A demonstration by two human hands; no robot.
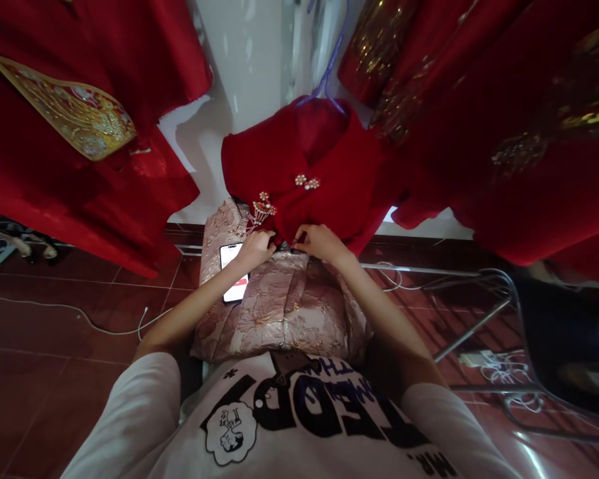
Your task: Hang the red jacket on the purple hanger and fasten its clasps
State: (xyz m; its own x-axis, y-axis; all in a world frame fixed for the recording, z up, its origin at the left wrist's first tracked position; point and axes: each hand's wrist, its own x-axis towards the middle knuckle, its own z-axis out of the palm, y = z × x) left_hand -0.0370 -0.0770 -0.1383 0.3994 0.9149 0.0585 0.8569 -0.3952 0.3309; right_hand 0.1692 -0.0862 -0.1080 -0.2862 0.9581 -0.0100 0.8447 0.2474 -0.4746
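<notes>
A red velvety top with beaded flower ornaments hangs from a purple hanger, its lower edge reaching my lap. My left hand is closed, fingertips pinching at that lower edge, just below a beaded tassel brooch. Opposite it, a short gap away, my right hand has thumb and fingers pinched on the same edge. Whether anything small sits between the fingertips cannot be seen. Pink brocade fabric covers my lap beneath both hands. A lit phone lies on it, beside my left wrist.
Red garments with gold embroidery hang at the left, and more red garments at the right. A black chair with a metal frame stands right. White cables run across the red tiled floor.
</notes>
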